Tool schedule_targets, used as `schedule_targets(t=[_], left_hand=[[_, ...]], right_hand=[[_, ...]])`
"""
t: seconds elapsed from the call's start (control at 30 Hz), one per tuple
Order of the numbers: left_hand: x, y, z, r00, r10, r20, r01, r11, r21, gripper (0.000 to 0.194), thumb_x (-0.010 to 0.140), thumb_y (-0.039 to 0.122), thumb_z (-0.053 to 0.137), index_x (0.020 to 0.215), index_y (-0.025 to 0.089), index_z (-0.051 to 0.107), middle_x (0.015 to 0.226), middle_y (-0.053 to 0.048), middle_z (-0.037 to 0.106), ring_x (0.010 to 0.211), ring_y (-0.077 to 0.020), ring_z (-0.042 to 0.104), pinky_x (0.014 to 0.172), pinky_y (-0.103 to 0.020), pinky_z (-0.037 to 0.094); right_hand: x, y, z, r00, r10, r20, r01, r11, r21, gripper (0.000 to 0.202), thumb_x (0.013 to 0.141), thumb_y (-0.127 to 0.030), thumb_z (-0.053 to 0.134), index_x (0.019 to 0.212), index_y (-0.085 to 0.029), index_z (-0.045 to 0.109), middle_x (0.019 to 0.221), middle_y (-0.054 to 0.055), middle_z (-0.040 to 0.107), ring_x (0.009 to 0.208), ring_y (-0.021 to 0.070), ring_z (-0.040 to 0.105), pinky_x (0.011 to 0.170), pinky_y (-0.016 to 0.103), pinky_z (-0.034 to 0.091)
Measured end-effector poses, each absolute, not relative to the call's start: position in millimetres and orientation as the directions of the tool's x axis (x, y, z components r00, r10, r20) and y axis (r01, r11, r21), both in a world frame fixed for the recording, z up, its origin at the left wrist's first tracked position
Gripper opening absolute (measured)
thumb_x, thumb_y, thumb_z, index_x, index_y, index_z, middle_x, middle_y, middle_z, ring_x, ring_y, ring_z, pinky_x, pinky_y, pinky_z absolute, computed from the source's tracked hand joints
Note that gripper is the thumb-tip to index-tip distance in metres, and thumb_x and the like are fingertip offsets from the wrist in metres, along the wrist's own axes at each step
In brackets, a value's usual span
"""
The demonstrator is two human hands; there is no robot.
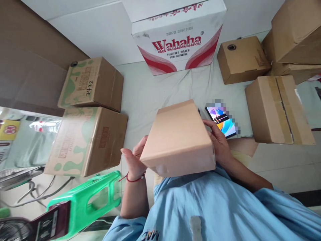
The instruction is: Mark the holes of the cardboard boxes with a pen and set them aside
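A plain tan cardboard box (179, 134) is held up in front of my blue shirt, tilted, with its broad face turned up toward me. On its left side is my left hand (135, 159), fingers partly hidden behind the box and thumb sticking out; a red string circles that wrist. My right hand (219, 142) grips the opposite side, its fingertips wrapped on the edge. Just beyond the right hand lies a phone or tablet (222, 120) with a lit, colourful screen. A flat brown piece of cardboard (243, 146) rests near my right forearm.
Two green-patterned cartons (110, 140) stand at left, one behind the other. A white and red Wahaha carton (178, 43) is against the back wall. Several brown boxes (260, 113) are grouped at right. An overturned green plastic stool (85, 201) lies lower left, with cables nearby.
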State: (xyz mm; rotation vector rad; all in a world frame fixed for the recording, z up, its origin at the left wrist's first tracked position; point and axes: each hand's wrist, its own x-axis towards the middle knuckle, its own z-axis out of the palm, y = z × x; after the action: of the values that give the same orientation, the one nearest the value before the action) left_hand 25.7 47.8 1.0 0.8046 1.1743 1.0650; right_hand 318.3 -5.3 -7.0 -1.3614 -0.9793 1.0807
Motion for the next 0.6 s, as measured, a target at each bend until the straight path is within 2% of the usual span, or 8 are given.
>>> schedule_targets(t=[0.07,0.1,0.23,0.3,0.37,0.43,0.53,0.6], left_hand=[[19,49,15,0.049,0.947,-0.319,-0.203,0.322,0.925,0.099,0.07,0.108,0.063,0.106,0.018,0.084,0.111,-0.016,0.084,0.126,-0.0458,0.076,0.104,-0.056,0.067],[16,48,20,0.052,0.948,-0.313,-0.182,0.317,0.931,0.094,0.072,0.103,0.068,0.11,0.018,0.084,0.114,-0.015,0.084,0.126,-0.0451,0.076,0.103,-0.055,0.067],[13,45,25,0.177,0.936,-0.305,-0.111,0.327,0.939,0.065,0.079,0.066,0.089,0.125,0.021,0.082,0.122,-0.012,0.082,0.119,-0.038,0.077,0.093,-0.042,0.068],[17,43,20,0.239,0.925,-0.294,-0.134,0.331,0.934,0.059,0.076,0.053,0.094,0.125,0.022,0.081,0.118,-0.011,0.082,0.112,-0.0335,0.078,0.086,-0.036,0.067],[23,42,14,0.253,0.933,-0.255,-0.176,0.304,0.936,0.056,0.073,0.043,0.098,0.123,0.023,0.081,0.117,-0.01,0.081,0.108,-0.0283,0.078,0.085,-0.031,0.065],[27,43,8,0.25,0.944,-0.213,-0.217,0.269,0.938,0.054,0.073,0.035,0.1,0.123,0.025,0.081,0.116,-0.008,0.08,0.106,-0.0239,0.077,0.087,-0.027,0.065],[29,44,2,0.242,0.954,-0.179,-0.263,0.242,0.934,0.052,0.073,0.029,0.1,0.121,0.025,0.081,0.113,-0.007,0.079,0.102,-0.0207,0.077,0.087,-0.025,0.064],[28,46,0,0.231,0.96,-0.157,-0.276,0.22,0.936,0.05,0.073,0.026,0.101,0.119,0.026,0.081,0.111,-0.006,0.079,0.103,-0.0203,0.077,0.088,-0.026,0.064]], right_hand=[[317,-7,-8,0.194,0.981,0.025,0.034,0.019,-0.999,0.052,0.104,-0.068,0.066,0.142,-0.033,0.071,0.155,0.011,0.062,0.116,0.0278,0.07,0.085,0.04,0.061],[317,-7,-8,0.157,0.985,0.068,0.06,0.06,-0.996,0.05,0.106,-0.063,0.065,0.145,-0.034,0.07,0.16,0.011,0.059,0.116,0.0272,0.069,0.086,0.041,0.06],[315,-9,-7,0.079,0.984,0.157,0.125,0.146,-0.981,0.047,0.109,-0.051,0.066,0.154,-0.04,0.064,0.17,0.008,0.051,0.094,0.0193,0.063,0.085,0.04,0.058],[314,-10,-8,0.122,0.982,0.142,0.077,0.133,-0.988,0.056,0.106,-0.054,0.071,0.159,-0.041,0.059,0.172,0.008,0.048,0.092,0.0184,0.061,0.084,0.039,0.059],[312,-11,-10,0.169,0.981,0.095,-0.03,0.102,-0.994,0.074,0.098,-0.061,0.079,0.164,-0.04,0.052,0.173,0.008,0.047,0.101,0.0203,0.064,0.086,0.038,0.06],[311,-12,-12,0.156,0.987,0.044,-0.137,0.065,-0.988,0.084,0.092,-0.066,0.084,0.164,-0.038,0.05,0.166,0.01,0.054,0.111,0.0231,0.066,0.093,0.038,0.061],[312,-13,-15,0.047,0.999,-0.009,-0.165,-0.001,-0.986,0.066,0.094,-0.066,0.082,0.148,-0.032,0.065,0.139,0.009,0.071,0.113,0.025,0.069,0.098,0.04,0.06],[314,-13,-18,0.011,1.0,-0.024,-0.13,-0.022,-0.991,0.056,0.098,-0.066,0.078,0.14,-0.03,0.071,0.127,0.008,0.073,0.11,0.0252,0.07,0.099,0.041,0.06]])
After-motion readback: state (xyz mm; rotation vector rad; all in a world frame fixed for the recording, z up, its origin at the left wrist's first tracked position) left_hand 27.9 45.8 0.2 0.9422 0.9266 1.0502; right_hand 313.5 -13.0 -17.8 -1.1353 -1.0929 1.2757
